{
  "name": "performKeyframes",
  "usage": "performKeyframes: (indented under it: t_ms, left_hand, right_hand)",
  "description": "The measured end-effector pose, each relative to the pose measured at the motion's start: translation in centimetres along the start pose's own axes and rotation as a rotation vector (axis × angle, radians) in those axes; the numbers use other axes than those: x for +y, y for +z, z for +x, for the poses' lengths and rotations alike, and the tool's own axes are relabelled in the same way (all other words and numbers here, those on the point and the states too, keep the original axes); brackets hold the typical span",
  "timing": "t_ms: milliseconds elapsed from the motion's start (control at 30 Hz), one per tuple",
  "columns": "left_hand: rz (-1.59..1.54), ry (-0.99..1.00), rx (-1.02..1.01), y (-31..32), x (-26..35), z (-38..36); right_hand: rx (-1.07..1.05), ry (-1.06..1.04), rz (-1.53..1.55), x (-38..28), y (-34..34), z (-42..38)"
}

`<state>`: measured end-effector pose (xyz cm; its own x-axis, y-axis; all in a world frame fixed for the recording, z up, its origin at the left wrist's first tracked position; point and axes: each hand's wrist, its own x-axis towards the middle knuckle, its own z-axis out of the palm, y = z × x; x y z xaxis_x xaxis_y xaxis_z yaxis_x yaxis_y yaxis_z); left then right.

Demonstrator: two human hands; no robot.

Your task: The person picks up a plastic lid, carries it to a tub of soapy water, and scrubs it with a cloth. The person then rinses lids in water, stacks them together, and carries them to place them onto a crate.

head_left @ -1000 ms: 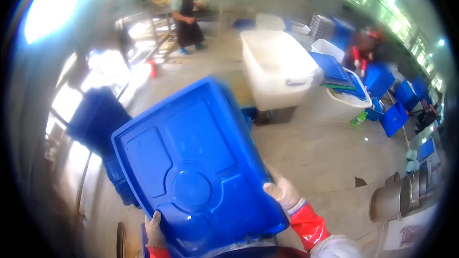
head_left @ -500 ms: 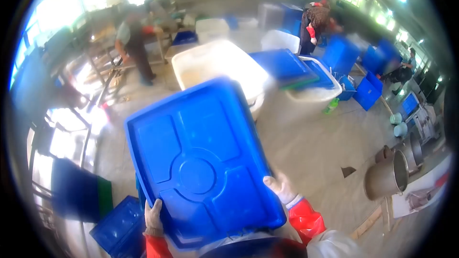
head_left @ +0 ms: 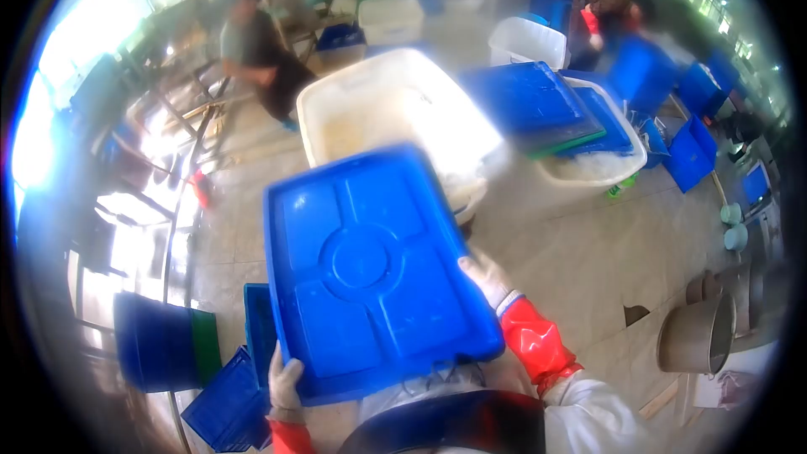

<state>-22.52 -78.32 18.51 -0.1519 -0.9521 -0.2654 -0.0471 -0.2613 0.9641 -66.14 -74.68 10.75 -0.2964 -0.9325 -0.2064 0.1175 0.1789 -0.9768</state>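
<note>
A large blue plastic lid [head_left: 357, 261] with a round raised ring in its middle is held up in front of my body. My left hand [head_left: 286, 380], in a pale glove, grips its lower left edge, thumb on the near face. On the right edge is my right hand [head_left: 487, 277], also gloved, its fingers hidden partly behind the rim. Beyond the lid's far edge stands a big white tub [head_left: 361, 109] with something pale in its bottom. A stack of blue lids [head_left: 530, 101] rests across another white tub [head_left: 588, 175] to the right.
Blue crates [head_left: 223, 403] stand on the floor at lower left. Metal pots [head_left: 693, 336] are at the right. One person [head_left: 261, 50] is at the upper left, another [head_left: 605, 13] bends over at the upper right. A dark scrap [head_left: 635, 314] lies on the floor.
The lid has shifted a little right and lower relative to the white tub, still in both hands. My view has turned left. The person at upper left now has a leg stretched out.
</note>
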Motion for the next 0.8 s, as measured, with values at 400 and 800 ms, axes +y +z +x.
performKeyframes:
  t_ms: [400, 800]
  left_hand:
    - [0.483, 0.389, -0.192, 1.5, 21.3, 33.6]
    - [0.857, 0.081, -0.276, 10.1, 17.4, 54.8]
  right_hand:
    - [-0.203, 0.163, 0.020, -5.2, 8.1, 10.6]
    - [0.217, -0.209, -0.664, -11.7, -3.3, 16.7]
